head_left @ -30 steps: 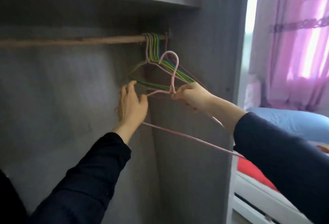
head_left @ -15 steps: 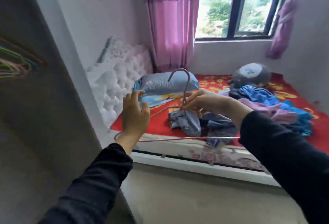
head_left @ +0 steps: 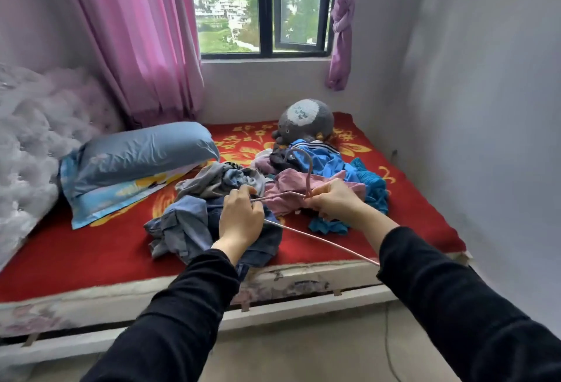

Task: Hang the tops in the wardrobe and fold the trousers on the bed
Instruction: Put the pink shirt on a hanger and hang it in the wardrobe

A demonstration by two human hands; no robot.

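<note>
Hanger (head_left: 321, 242) in hand, we have turned away from the wardrobe, which filled the view a second ago and is now out of sight, and we face the bed (head_left: 76, 260) square on. The grip has not changed on the way. Our left hand (head_left: 239, 220) is curled round the hanger's left shoulder, and our right hand (head_left: 337, 202) pinches the neck just under the hook, which stands upright. The hanger now hovers right over the pile (head_left: 230, 181) instead of by the rail, so we judge the fetching step done and the dressing step next: pick one top and thread it on. A pink top (head_left: 288, 181) lies just under the hook and looks the nearest candidate, while the jeans (head_left: 185, 223) sit below our left hand and must stay on the bed for folding. One hand will have to let go of the wire to lift cloth, and the garments are tangled, so a sleeve may drag its neighbours along. As for room, the pile lies mid-bed, close to the near edge. There is bare red cover to the left of it, in front of the pillow (head_left: 142, 154). The toy (head_left: 306, 120) sits behind it. The wall (head_left: 485, 108) closes the right side and the headboard (head_left: 30, 138) the left. The hanger's long lower bar reaches back past our right sleeve, so we should watch that end when swinging round to the wardrobe.
</note>
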